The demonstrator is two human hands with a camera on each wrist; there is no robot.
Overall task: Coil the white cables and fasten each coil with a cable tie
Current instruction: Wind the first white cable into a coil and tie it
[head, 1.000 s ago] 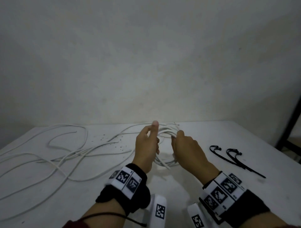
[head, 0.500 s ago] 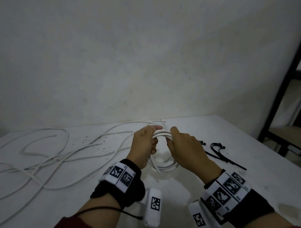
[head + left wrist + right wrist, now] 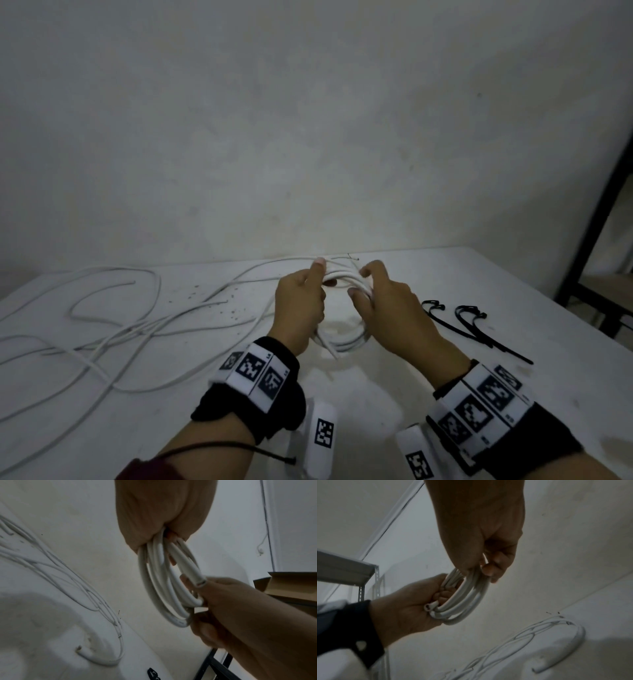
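A white cable coil (image 3: 346,277) of several loops hangs just above the white table (image 3: 376,387), held by both hands. My left hand (image 3: 303,301) grips its left side, thumb up. On the coil's right side my right hand (image 3: 383,301) has its fingers curled round the loops. In the left wrist view the coil (image 3: 163,582) runs from my left hand (image 3: 163,520) down into the right hand (image 3: 223,608), with a cut cable end (image 3: 199,582) at the right thumb. The right wrist view shows the coil (image 3: 467,600) between both hands. Two black cable ties (image 3: 469,325) lie to the right.
Loose white cables (image 3: 113,329) sprawl over the table's left half, one strand leading to the coil. A dark metal frame (image 3: 596,219) stands past the table's right edge. A plain wall is behind. A cardboard box (image 3: 291,585) shows in the left wrist view.
Both hands stay on the coil, and my right hand has shifted its hold along the coil's right side. The view has drifted, so the cable ties and the dark frame sit differently in it.
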